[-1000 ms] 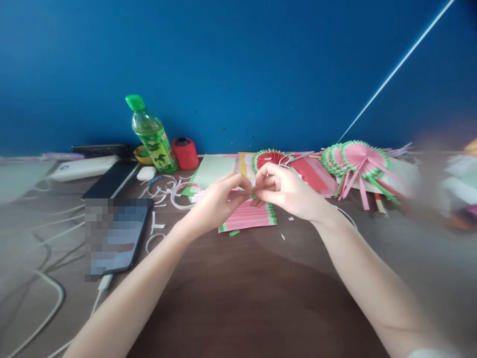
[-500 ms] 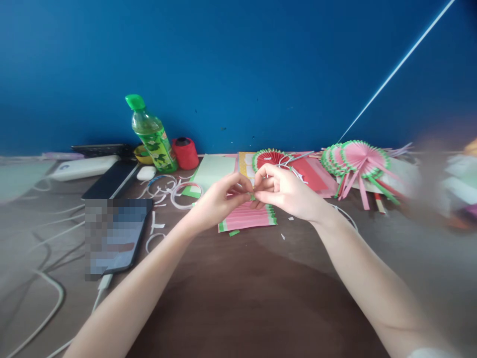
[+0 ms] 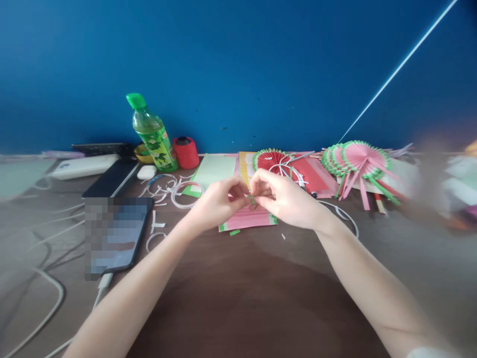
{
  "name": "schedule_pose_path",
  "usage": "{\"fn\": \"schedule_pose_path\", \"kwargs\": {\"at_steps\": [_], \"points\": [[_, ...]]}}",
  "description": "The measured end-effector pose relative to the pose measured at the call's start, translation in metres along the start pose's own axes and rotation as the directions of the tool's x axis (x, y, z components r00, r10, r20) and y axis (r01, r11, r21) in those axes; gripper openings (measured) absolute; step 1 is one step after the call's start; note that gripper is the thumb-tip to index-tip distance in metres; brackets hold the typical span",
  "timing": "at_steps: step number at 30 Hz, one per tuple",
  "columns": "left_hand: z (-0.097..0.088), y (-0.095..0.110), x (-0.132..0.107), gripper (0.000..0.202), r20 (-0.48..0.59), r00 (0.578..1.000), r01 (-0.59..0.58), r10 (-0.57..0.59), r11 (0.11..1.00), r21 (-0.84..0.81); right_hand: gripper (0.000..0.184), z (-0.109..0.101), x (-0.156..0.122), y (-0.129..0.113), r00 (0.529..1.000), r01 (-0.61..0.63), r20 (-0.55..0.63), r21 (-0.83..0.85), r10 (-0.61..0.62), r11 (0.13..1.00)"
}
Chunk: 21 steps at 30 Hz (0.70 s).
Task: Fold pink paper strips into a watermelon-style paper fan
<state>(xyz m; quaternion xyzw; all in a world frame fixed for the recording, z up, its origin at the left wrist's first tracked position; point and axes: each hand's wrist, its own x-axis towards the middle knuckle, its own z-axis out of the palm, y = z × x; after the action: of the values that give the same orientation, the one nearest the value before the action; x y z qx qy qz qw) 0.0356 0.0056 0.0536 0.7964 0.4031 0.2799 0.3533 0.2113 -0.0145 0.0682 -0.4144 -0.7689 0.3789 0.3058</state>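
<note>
My left hand (image 3: 220,203) and my right hand (image 3: 285,199) meet over the table, thumbs and forefingers pinched together. Between their tips shows a small green piece (image 3: 252,200), perhaps paper; most of it is hidden by the fingers. Just beneath lies a pink pleated paper (image 3: 251,220) with green ends, partly covered by both hands. A green scrap (image 3: 234,232) rests at its near edge. Behind my right hand is a round red pleated paper fan (image 3: 270,159) with a green rim, lying on red paper sheets (image 3: 316,174).
Pink folded fans (image 3: 363,159) with green edges are piled at the right. Toward the left stand a green bottle (image 3: 154,141) and a red thread spool (image 3: 185,153), with a tape roll (image 3: 186,195) nearer. A phone (image 3: 126,238) with a cable lies by my left forearm.
My right hand has turned slightly and dropped a little, its fingers curling in closer to the left ones. The fingertips still pinch the small green piece. The pink pleated paper stays put.
</note>
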Motion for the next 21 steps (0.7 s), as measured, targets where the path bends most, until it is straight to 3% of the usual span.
{"fn": "schedule_pose_path", "kwargs": {"at_steps": [5, 12, 21], "points": [[0.001, 0.004, -0.001, 0.012, -0.027, 1.0, 0.011, -0.011, 1.0, -0.025, 0.014, -0.008, 0.002, -0.001, 1.0, -0.009, 0.018, 0.137, 0.007, 0.991], [-0.008, 0.011, -0.004, 0.021, 0.11, 0.993, 0.049, -0.042, 0.997, -0.058, 0.014, -0.017, -0.001, -0.003, 0.994, -0.099, 0.076, 0.292, 0.08, 0.951], [-0.006, 0.016, -0.006, 0.019, 0.028, 0.997, 0.074, -0.074, 0.997, -0.002, 0.017, -0.015, 0.0, -0.002, 0.994, -0.092, 0.081, 0.305, 0.071, 0.948]]}}
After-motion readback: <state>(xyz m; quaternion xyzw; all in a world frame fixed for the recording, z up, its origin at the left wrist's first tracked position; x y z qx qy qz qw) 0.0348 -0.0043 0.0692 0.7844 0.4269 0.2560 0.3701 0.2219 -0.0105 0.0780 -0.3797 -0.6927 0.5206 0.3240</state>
